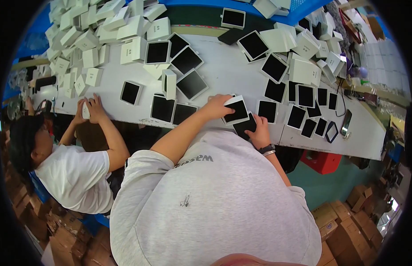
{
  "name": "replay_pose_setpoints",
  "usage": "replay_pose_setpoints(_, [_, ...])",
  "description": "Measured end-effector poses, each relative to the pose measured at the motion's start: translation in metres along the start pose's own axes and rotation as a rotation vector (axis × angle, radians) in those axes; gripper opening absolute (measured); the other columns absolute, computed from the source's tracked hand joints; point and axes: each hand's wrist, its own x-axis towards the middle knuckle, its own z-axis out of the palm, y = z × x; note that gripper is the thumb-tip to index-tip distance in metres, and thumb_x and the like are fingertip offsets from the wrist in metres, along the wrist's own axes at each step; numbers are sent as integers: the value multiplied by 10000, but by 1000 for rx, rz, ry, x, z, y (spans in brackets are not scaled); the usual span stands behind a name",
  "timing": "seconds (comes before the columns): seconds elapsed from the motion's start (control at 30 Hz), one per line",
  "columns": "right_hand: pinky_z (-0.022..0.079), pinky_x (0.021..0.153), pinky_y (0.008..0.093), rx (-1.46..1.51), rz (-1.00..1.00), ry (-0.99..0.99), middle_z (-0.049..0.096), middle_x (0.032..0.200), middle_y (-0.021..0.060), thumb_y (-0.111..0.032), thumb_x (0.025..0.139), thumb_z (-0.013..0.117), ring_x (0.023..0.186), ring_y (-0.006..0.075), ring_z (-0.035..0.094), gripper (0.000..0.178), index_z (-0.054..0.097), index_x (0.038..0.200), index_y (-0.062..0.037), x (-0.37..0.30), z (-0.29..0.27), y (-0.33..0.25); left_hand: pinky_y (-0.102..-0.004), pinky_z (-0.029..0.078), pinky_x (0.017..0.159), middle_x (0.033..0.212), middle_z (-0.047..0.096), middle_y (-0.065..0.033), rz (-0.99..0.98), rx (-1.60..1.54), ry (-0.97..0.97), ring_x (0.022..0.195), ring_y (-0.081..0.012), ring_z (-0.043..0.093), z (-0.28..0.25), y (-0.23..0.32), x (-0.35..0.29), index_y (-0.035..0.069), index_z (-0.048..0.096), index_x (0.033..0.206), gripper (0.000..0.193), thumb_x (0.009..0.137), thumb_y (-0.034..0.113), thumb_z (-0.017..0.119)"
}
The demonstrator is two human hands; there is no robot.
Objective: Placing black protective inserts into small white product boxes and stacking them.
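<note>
My left hand (217,107) grips a shallow white box half with a black inside (238,112), thumb over its face, at the table's near edge. Just below and to the right, my right hand (260,134) has its fingers and thumb on a dark flat square piece (244,127), partly covered by that box half. Whether this dark piece is a box half or a loose insert I cannot tell. Right beside my hands lies another white-rimmed box half with a black inside (267,111). A white box standing on its side (169,84) is among several black-lined halves to the left.
White boxes (88,42) are heaped at the far left, and more white boxes (305,44) at the far right. Black-lined halves (297,116) cover the right part of the white table (113,64). A co-worker (77,164) sits at left, holding a small white box. A red bin (321,162) stands below.
</note>
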Motion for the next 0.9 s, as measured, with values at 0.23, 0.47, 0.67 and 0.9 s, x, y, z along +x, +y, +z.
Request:
replay_pose_setpoints(0.23, [427,932,376,40,-185,4,375,1256,171,19,644,746,1103,340,466,691,480,1266,-123,-11,-7,-6,-400,359,984,1201,526,-161,91,-272,222,1128,-301,489,-33,20,-60,51,533,1206,571,712,252,738])
replay_pose_setpoints(0.47, [429,928,362,57,-240,-62,448,1214,161,16,684,725,1101,332,483,590,522,1223,-113,-6,-12,-27,-321,543,714,1213,516,-96,-238,-1120,1156,978,-216,601,-92,-71,-195,100,392,1316,493,878,177,604])
replay_pose_setpoints(0.67, [504,683,311,53,-264,161,491,1137,133,23,734,679,969,287,553,442,567,1148,-85,8,-15,-65,-378,565,673,1205,526,-70,-385,-1372,1158,981,-225,600,-43,-113,-219,148,366,1327,468,915,259,556])
replay_pose_setpoints(0.9, [465,742,343,145,-202,230,536,926,114,-103,663,784,849,259,538,396,537,962,-26,66,40,-75,-324,521,708,1253,496,-57,-413,-1261,1156,1017,-205,569,-77,-176,-184,177,282,1380,579,912,385,552])
